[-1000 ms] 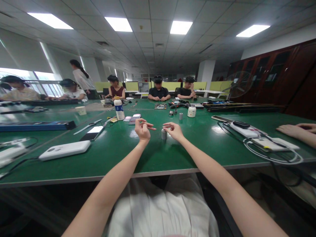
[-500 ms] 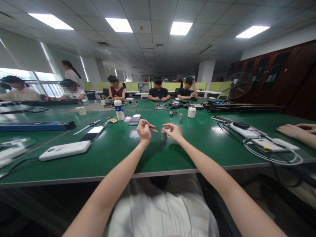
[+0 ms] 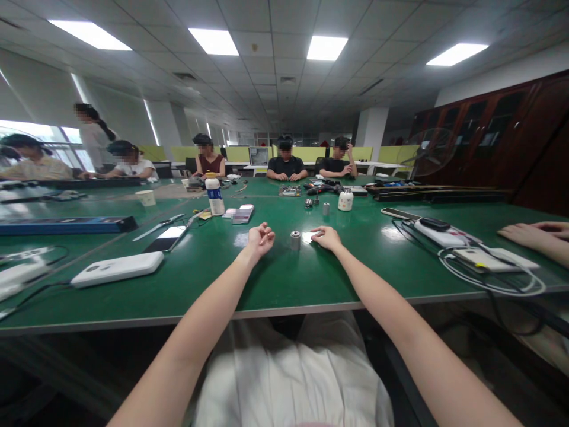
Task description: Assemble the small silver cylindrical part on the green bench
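A silvery metal cylinder (image 3: 295, 241) stands upright on the green table between my two hands, with neither touching it. Left of it is my left hand (image 3: 261, 238), its fingers curled in towards the palm; whatever they hold, if anything, is hidden. On the cylinder's other side, my right hand (image 3: 327, 238) is low over the table, fingers stretched loosely towards the cylinder and nothing visible in them. Further back stands a second, similar metal cylinder (image 3: 326, 209), beside small dark metal parts (image 3: 309, 203).
A white jar (image 3: 345, 200) and a bottle (image 3: 215, 196) stand farther back. Left lie a white power bank (image 3: 118, 270) and a phone (image 3: 165, 239). Right are a power strip (image 3: 444, 235) with cables and another person's hands (image 3: 527, 236). Several people sit across the table.
My right hand has moved off the metal cylinder to the right, leaving it standing. My left hand has turned, and its extended fingers have curled in.
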`<action>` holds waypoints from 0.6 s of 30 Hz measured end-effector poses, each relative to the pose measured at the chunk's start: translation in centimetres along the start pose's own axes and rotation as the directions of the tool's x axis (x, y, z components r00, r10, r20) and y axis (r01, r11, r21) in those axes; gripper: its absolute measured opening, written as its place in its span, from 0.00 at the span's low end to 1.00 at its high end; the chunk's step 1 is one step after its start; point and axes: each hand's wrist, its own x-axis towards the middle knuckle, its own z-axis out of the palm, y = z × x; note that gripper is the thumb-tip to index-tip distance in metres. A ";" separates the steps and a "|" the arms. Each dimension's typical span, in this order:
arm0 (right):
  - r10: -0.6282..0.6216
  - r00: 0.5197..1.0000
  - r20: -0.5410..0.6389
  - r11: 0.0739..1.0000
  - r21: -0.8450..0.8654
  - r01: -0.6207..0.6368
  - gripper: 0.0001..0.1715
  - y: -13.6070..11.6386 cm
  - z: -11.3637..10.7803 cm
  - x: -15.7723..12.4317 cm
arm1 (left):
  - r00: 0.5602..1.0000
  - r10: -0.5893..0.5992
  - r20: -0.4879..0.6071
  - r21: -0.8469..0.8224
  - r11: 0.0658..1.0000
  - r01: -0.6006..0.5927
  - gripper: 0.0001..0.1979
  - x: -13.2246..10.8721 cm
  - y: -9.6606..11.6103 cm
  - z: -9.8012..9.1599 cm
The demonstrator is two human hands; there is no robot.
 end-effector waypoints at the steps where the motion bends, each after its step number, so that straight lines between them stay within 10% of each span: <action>1: 0.016 1.000 0.011 1.000 -0.015 -0.015 0.13 0.1 0.0 0.0 | 1.000 -0.020 0.013 -0.016 1.000 0.021 0.15 -0.1 0.1 -0.1; 18: -0.255 0.967 -0.017 0.922 0.299 0.248 0.20 -2.8 1.1 -0.6 | 0.911 -0.361 0.201 0.046 0.932 0.359 0.10 -0.5 0.1 -0.2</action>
